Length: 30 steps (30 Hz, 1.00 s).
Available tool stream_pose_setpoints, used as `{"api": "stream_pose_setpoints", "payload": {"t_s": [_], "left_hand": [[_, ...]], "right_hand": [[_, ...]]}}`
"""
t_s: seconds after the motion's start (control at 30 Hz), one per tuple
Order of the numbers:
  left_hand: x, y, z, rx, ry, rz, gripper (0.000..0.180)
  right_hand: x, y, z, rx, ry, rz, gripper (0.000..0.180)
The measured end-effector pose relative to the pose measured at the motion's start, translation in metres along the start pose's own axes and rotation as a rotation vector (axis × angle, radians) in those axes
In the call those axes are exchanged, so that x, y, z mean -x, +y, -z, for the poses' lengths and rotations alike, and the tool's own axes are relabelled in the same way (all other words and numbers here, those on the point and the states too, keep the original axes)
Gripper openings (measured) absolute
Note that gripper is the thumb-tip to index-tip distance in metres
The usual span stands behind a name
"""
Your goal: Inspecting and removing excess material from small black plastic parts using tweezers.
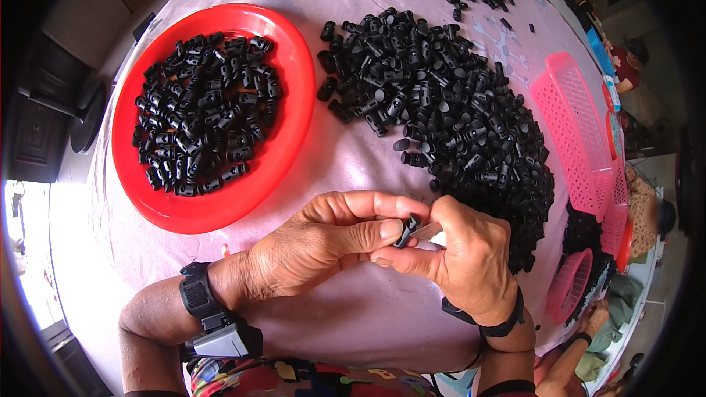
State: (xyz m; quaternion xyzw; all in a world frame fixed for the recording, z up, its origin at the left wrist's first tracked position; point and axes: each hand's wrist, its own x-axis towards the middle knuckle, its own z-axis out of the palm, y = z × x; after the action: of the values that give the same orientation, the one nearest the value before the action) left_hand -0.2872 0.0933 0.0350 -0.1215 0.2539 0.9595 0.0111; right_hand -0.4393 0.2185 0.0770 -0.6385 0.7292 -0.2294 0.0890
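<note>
a big pile (448, 110) of black clips lies on the table (346, 169). a red plate (220, 206) with more clips sits to its left, and a pink basket (577, 132) to its right. the left hand (323, 242) and right hand (471, 254) meet near the table's front edge. both pinch one small black clip (409, 229) tight between thumbs and fingertips, right where the hands touch.

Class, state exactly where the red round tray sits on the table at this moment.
In the head view the red round tray sits upper left, holding small black plastic parts, left of the big loose pile and beyond the left hand.
</note>
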Motion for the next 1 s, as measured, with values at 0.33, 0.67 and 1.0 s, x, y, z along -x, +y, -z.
{"api": "stream_pose_setpoints", "payload": {"t_s": [0.33,0.67,1.0], "left_hand": [[-0.0012,-0.0006,-0.0045,0.008,0.066,-0.002,0.032],[-0.0011,-0.0019,-0.0026,0.003,0.097,0.016,0.031],[0.0008,0.0014,-0.0041,0.015,0.064,0.008,0.03]], "right_hand": [[-0.001,0.0007,-0.0003,-0.012,0.019,0.018,0.051],[0.0002,0.0002,-0.0004,0.031,0.004,0.002,0.052],[-0.0008,-0.001,0.0002,-0.016,0.011,0.011,0.054]]}}
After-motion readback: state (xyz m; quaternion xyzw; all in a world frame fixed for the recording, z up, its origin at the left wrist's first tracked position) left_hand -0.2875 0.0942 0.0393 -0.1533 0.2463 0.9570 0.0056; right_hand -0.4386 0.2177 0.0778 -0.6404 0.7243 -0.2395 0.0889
